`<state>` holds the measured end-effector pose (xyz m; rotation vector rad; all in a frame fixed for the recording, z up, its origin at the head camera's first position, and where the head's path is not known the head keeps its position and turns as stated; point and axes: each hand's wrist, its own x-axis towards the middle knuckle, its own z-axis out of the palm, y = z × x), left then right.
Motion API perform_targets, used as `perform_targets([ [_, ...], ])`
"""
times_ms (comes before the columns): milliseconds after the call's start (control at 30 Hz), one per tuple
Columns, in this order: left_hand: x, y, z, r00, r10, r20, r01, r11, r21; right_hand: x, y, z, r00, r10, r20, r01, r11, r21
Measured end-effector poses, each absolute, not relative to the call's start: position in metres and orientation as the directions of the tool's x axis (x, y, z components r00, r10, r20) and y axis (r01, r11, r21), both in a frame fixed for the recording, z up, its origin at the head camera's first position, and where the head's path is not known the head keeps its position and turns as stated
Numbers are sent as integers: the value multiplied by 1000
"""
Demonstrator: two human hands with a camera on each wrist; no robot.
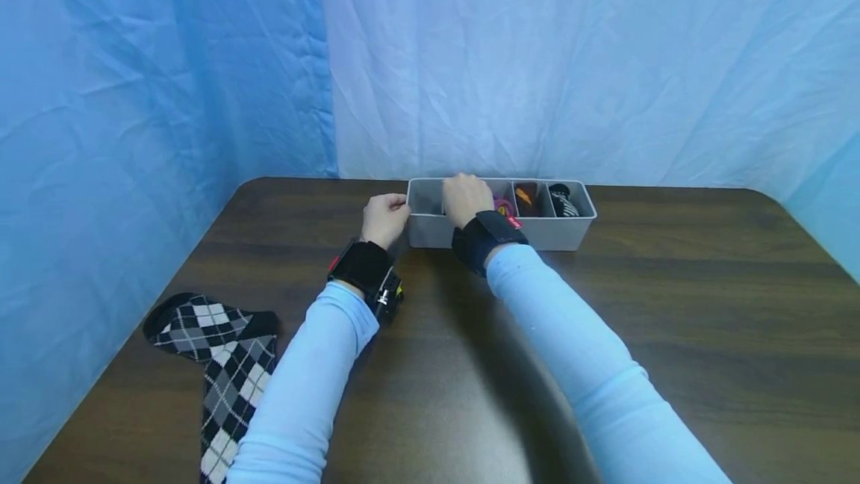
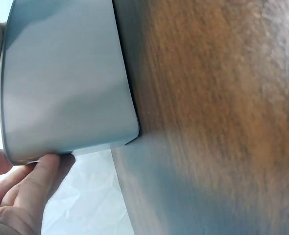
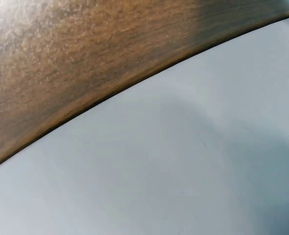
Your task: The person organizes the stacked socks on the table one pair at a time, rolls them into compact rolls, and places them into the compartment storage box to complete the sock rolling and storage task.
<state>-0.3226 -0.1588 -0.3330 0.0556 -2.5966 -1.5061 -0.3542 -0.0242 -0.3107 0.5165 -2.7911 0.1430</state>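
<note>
A long grey divided box [image 1: 551, 236] stands at the far side of the table. My left hand [image 1: 386, 219] holds its left end at the rim. In the left wrist view, the thumb and fingers [image 2: 34, 188] lie either side of the box's corner. My right hand [image 1: 467, 200] reaches over the front rim into the left part of the box; its fingertips are hidden, so I cannot see what they hold. Right of it, compartments hold a pink bundle [image 1: 503, 207], a brown one with orange [image 1: 527, 199] and a black one with white stripes [image 1: 563, 200]. The right wrist view shows only the box wall [image 3: 134, 171] and wood.
An argyle sock [image 1: 231, 372] in black, grey and white lies flat at the table's left, beside my left forearm. The dark wooden table [image 1: 705, 320] extends to the right. Blue and white cloth sheets [image 1: 470, 58] hang behind it and at the sides.
</note>
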Motion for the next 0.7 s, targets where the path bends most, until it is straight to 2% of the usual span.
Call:
perform_targets([
  [133, -365, -177, -373, -991, -9, 132, 103, 568, 816, -354, -22, -310, -883, -319, 345, -363, 929, -70],
  [233, -370, -190, -369, -997, 47, 69, 82, 671, 737, -352, -20, -307, -845, -348, 405, -404, 913, -57],
  [333, -324, -198, -319, -993, 111, -43, 64, 803, 593, -346, -20, -301, -788, -414, 457, -474, 880, -20],
  [433, -282, -218, -290, -985, 169, -16, 148, 900, 409, -334, -21, -296, -718, -492, 493, -555, 832, 21],
  [500, -256, -236, -284, -978, 207, 21, 204, 932, 299, -322, -20, -296, -679, -547, 489, -607, 793, 44],
  [567, -233, -255, -287, -970, 242, 27, 242, 940, 240, -309, -16, -298, -636, -609, 474, -665, 744, 62],
  [633, -214, -277, -296, -961, 277, -13, 267, 937, 226, -296, -10, -303, -607, -662, 439, -713, 698, 66],
  [700, -205, -297, -308, -956, 272, -110, 241, 942, 235, -285, -1, -308, -584, -705, 402, -747, 661, 72],
])
